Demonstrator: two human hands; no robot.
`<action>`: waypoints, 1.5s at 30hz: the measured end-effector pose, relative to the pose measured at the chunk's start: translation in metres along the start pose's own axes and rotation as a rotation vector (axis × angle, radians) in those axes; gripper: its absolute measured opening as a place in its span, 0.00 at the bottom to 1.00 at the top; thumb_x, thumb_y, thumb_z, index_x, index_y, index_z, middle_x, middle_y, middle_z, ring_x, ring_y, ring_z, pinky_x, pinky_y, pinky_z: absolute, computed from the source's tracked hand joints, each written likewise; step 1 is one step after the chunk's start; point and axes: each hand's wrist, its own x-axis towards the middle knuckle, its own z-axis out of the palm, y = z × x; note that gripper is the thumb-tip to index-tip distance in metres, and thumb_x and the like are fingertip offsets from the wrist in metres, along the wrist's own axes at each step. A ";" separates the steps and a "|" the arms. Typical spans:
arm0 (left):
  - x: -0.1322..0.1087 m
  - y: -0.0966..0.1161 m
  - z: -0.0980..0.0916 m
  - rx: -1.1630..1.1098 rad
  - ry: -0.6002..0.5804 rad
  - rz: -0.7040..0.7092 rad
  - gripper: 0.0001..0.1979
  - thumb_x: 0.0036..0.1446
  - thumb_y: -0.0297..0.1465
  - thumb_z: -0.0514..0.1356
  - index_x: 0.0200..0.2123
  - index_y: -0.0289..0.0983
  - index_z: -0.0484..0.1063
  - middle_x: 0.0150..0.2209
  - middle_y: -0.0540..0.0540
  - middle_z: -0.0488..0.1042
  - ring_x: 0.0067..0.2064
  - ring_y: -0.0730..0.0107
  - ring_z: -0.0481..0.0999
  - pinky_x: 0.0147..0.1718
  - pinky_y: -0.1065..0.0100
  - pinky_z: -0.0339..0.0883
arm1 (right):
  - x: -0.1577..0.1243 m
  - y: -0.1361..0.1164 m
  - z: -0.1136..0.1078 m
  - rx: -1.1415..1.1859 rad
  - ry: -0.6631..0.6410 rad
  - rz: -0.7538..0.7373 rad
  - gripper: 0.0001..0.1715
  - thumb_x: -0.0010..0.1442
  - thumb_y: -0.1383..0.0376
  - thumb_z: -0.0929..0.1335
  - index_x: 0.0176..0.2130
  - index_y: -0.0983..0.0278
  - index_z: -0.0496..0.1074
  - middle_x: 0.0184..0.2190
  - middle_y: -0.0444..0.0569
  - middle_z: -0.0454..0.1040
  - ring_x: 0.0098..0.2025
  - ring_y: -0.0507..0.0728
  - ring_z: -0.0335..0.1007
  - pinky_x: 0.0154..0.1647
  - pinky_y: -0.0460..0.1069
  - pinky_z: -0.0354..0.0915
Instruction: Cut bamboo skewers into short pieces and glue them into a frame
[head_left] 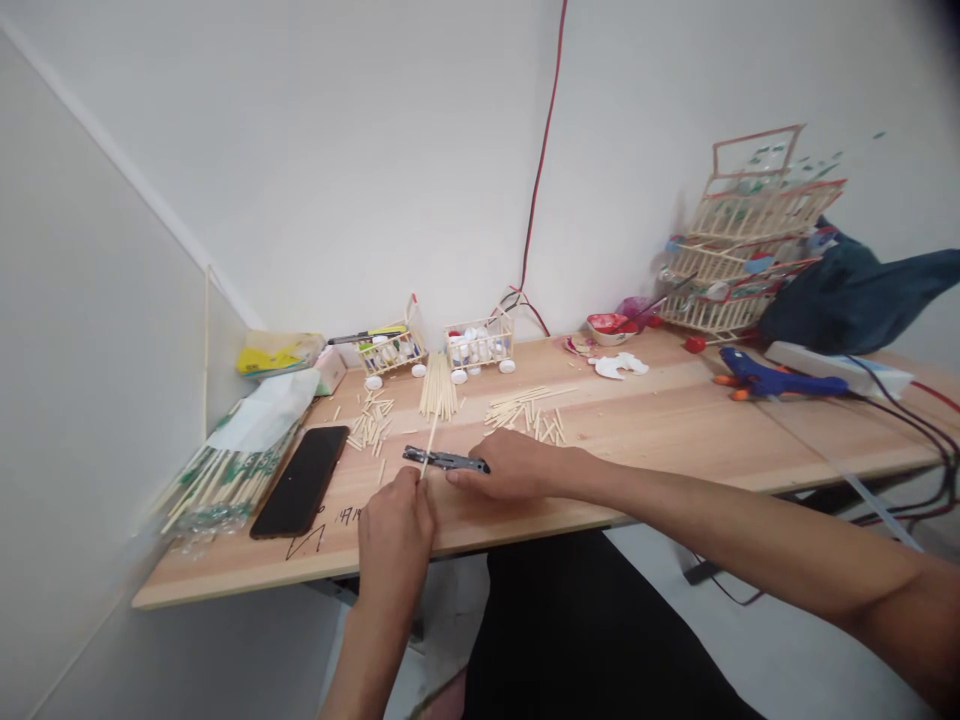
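Near the table's front edge, my left hand (396,525) is closed on a thin wooden stick (432,436) that points away from me. The fingers of my right hand (517,464) wrap around grey pliers (454,461), whose head lies across the stick just beyond my left fingertips. Whether the jaws touch the stick is too small to tell. Behind the pliers lies a bundle of long sticks (438,388). Short cut sticks (372,424) are scattered to its left, and a mixed pile of sticks (529,410) spreads to its right.
Two small stick carts (392,352) stand near the wall. At left are a black phone (301,480) and packs of skewers (238,465). To the right lie a blue glue gun (776,378), a power strip (840,370), cables, and stacked stick baskets (731,240) beside dark cloth (847,290).
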 end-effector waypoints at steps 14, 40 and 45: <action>0.006 -0.002 -0.001 -0.008 -0.098 -0.049 0.10 0.61 0.29 0.50 0.32 0.38 0.70 0.29 0.44 0.77 0.32 0.60 0.76 0.29 0.65 0.52 | 0.005 0.002 0.005 -0.032 0.020 0.025 0.46 0.59 0.37 0.53 0.37 0.71 0.77 0.33 0.61 0.78 0.32 0.60 0.74 0.27 0.47 0.59; 0.000 -0.011 0.009 -0.141 -0.004 -0.082 0.10 0.61 0.31 0.52 0.33 0.37 0.72 0.27 0.44 0.77 0.30 0.61 0.75 0.30 0.67 0.54 | 0.011 0.000 0.013 -0.158 0.093 -0.006 0.45 0.60 0.38 0.54 0.39 0.72 0.78 0.35 0.65 0.78 0.37 0.62 0.76 0.35 0.49 0.63; -0.001 -0.014 0.013 -0.204 0.036 -0.096 0.10 0.60 0.32 0.52 0.33 0.38 0.72 0.27 0.45 0.78 0.30 0.61 0.75 0.31 0.67 0.56 | 0.012 0.000 0.013 -0.182 0.113 -0.044 0.46 0.60 0.38 0.53 0.37 0.72 0.78 0.33 0.64 0.78 0.36 0.63 0.76 0.34 0.49 0.63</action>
